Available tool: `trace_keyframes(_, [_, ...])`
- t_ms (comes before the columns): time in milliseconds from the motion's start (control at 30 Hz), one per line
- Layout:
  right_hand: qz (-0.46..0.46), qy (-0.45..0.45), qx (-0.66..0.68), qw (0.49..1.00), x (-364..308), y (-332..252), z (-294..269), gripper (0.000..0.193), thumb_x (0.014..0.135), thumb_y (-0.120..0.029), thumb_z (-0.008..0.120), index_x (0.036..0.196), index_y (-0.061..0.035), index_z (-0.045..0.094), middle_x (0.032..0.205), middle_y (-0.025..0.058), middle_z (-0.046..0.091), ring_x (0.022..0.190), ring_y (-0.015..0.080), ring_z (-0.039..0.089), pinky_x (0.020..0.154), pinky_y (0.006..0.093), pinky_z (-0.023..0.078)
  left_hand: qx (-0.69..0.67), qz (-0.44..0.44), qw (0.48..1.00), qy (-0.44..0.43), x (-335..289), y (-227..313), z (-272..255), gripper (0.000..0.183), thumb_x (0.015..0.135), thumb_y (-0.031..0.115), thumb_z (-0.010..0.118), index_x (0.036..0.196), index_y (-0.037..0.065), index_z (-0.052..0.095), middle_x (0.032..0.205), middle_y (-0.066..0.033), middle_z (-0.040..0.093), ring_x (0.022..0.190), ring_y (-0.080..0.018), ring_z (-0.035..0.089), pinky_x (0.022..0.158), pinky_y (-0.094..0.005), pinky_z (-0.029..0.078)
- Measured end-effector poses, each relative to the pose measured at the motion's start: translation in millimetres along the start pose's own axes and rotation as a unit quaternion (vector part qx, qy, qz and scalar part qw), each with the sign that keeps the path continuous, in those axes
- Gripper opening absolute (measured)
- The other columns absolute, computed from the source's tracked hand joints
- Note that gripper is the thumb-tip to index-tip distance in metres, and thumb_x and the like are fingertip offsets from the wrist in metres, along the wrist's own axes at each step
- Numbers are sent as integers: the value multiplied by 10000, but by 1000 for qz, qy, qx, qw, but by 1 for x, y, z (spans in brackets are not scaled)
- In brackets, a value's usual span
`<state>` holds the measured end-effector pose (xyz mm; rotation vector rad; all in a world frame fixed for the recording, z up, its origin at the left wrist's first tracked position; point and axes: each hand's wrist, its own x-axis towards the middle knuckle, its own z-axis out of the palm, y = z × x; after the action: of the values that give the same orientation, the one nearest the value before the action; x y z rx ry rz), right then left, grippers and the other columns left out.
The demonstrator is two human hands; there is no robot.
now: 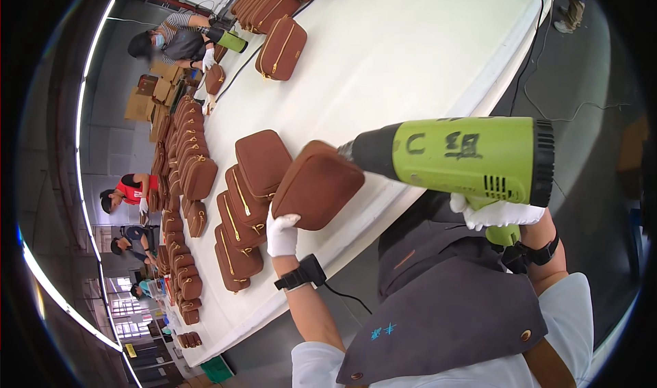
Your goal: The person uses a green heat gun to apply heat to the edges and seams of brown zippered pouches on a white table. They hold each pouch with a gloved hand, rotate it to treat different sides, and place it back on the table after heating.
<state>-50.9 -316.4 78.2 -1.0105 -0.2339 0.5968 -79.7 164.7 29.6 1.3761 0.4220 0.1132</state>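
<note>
My right hand, in a white glove, grips the handle of a green heat gun. Its black nozzle points left, right up against the upper right part of a brown zip bag; whether it touches I cannot tell. My left hand, also gloved, holds that bag by its lower left corner, tilted above the white table. Just left of it lie several like bags with gold zips, among them a brown bag with its plain face up.
Long rows of brown bags line the table's left side. A single bag stands farther back beside a black cord. Across the table, a person in a striped top holds another green heat gun. Several more people work along the left.
</note>
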Motion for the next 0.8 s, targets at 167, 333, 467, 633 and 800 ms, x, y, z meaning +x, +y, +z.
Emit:
trace_keyframes(167, [-9, 125, 17, 992, -16, -7, -7, 536, 662, 133, 640, 1172, -24, 589, 844, 87, 641, 686, 148, 590, 563, 277, 504, 199, -21, 979, 34, 19, 44, 47, 784, 665, -45, 589, 1418, -13, 375, 933, -204, 693, 876, -278, 674, 847, -338, 528])
trace_keyframes(333, [19, 171, -3, 985, -32, -14, -13, 503, 667, 124, 637, 1150, -14, 600, 871, 86, 642, 685, 139, 590, 566, 279, 508, 611, 275, 741, 40, 32, 51, 135, 657, 807, 181, 685, 1403, 39, 448, 1387, -182, 499, 1306, -353, 446, 1084, -413, 367])
trace_keyframes(467, [15, 151, -2, 988, -26, -3, -23, 491, 671, 109, 649, 1146, -5, 604, 876, 91, 646, 686, 140, 587, 574, 282, 511, 723, 166, 670, -21, 45, 31, 223, 907, 733, 533, 714, 1436, 57, 393, 1414, -167, 480, 1339, -383, 404, 1121, -498, 279])
trace_keyframes(633, [-36, 161, 39, 986, -36, 4, -30, 484, 675, 92, 662, 1146, -6, 607, 853, 85, 646, 673, 135, 580, 572, 278, 505, 771, 128, 618, -87, 76, 13, 254, 886, 675, 515, 725, 1422, 151, 417, 1323, -154, 549, 1269, -394, 461, 1068, -528, 328])
trace_keyframes(800, [22, 173, 7, 985, -37, 2, -39, 452, 686, 72, 667, 1129, -2, 617, 829, 87, 640, 668, 142, 582, 571, 274, 500, 668, 227, 706, -64, 117, -7, 230, 423, 787, 313, 684, 1149, 95, 679, 1052, -163, 679, 986, -317, 643, 903, -391, 497])
